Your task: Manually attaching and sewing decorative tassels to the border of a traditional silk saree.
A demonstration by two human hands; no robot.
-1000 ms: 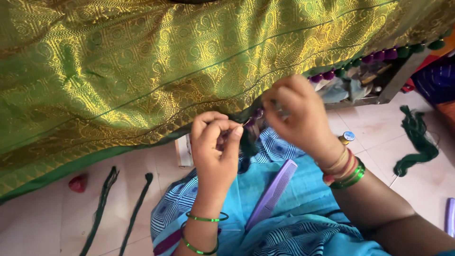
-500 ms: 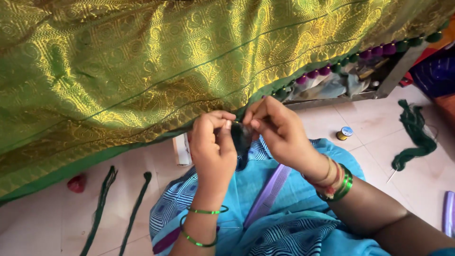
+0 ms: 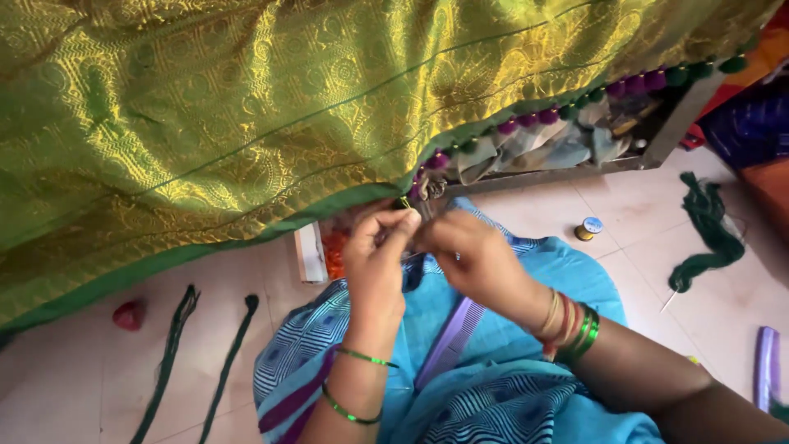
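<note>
1. Head view is looking down on a person seated on a tiled floor [image 3: 625,238], working at the hanging edge of a gold and green brocade cloth [image 3: 246,123].
2. Both hands are meeting just under the cloth's green border [image 3: 205,247], where a row of purple and green tassel beads [image 3: 526,125] is running off to the right.
3. The left hand [image 3: 376,263] is pinching its fingertips closed on something small and dark at the border; what exactly it is gripping is too small to tell, though it looks like a thread end or a tassel.
4. The right hand [image 3: 472,259] is curling closed beside it, fingertips touching the left hand's; whether it is holding a needle or thread, I cannot tell.
5. To do this step well, I judge the left pinch should be keeping the border taut and steady, while the right hand is working in short pulls close to the edge, so the knot sits tight against the last bead.
6. A purple comb [image 3: 448,345] is lying on the blue patterned lap cloth [image 3: 509,403]; a small thread spool [image 3: 588,228] and a green thread bundle [image 3: 703,238] are lying on the floor to the right, and two dark green cords [image 3: 177,345] to the left.
7. Against the picture half a second ago, the hands are sitting closer together and a little higher, nearer the border; a second ago the right hand was raised well apart from the left.
</note>
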